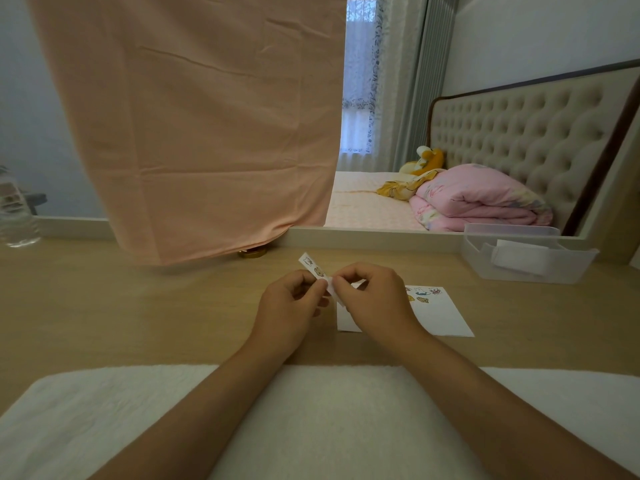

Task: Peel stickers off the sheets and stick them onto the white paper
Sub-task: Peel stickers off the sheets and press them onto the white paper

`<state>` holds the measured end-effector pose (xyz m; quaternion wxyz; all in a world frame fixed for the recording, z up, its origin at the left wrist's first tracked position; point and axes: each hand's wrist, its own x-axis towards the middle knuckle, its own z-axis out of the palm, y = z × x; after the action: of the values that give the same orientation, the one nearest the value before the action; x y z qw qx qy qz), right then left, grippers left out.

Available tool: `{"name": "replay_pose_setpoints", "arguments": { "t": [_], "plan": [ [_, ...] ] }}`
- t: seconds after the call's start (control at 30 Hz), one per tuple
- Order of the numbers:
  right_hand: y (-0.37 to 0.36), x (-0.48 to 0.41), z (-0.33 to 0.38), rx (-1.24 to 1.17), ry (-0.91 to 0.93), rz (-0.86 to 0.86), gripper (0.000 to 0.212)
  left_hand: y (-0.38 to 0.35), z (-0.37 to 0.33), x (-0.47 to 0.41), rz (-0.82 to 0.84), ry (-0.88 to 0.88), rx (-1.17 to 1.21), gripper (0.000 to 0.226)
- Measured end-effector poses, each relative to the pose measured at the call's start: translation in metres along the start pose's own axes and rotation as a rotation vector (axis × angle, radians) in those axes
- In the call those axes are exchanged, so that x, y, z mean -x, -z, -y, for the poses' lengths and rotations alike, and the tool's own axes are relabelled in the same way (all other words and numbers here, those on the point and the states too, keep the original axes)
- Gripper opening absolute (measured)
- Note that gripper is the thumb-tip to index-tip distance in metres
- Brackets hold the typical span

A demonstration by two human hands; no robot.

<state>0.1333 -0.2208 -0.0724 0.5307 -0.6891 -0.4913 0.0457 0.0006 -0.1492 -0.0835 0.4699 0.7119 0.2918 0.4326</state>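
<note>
Peeling step in hand. Left hand (289,299) pinches small sticker strip (313,268), held up above wooden desk (138,323). Right hand (372,294) fingertips pinched at strip's near end, probably lifting sticker edge; too small to confirm. White paper (443,318) lies flat just right of hands, several stickers (424,294) on its far edge. Next: free sticker cleanly, carry right, press onto bare paper.
</note>
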Motion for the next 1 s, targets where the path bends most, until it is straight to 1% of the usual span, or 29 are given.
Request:
{"name": "replay_pose_setpoints", "arguments": {
  "t": [0.13,0.3,0.43,0.53,0.73,0.87,0.93,1.0],
  "plan": [
    [0.001,-0.001,0.002,-0.086,-0.057,0.08,0.009,0.0,-0.001,0.0,-0.017,0.005,0.007,0.011],
    [0.004,-0.003,0.004,-0.059,-0.084,0.076,0.013,0.002,-0.001,-0.002,-0.017,-0.02,-0.09,0.011],
    [0.012,-0.003,0.011,-0.064,-0.105,0.128,0.016,0.003,-0.001,-0.003,-0.01,-0.06,-0.134,0.013],
    [0.017,-0.002,0.017,-0.097,-0.135,0.173,0.021,0.005,0.0,-0.004,0.025,-0.078,-0.14,0.015],
    [0.024,-0.003,0.024,-0.21,-0.252,0.196,0.019,0.008,0.003,-0.006,0.033,-0.095,-0.185,0.015],
    [0.025,-0.003,0.023,-0.243,-0.327,0.187,0.018,0.011,0.001,-0.008,-0.004,-0.042,-0.181,0.022],
    [0.026,-0.004,0.021,-0.261,-0.372,0.186,0.016,0.014,0.001,-0.009,-0.024,0.0,-0.239,0.021],
    [0.026,-0.005,0.019,-0.284,-0.415,0.192,0.014,0.018,0.004,-0.013,-0.039,0.045,-0.418,0.018]
  ]
}}
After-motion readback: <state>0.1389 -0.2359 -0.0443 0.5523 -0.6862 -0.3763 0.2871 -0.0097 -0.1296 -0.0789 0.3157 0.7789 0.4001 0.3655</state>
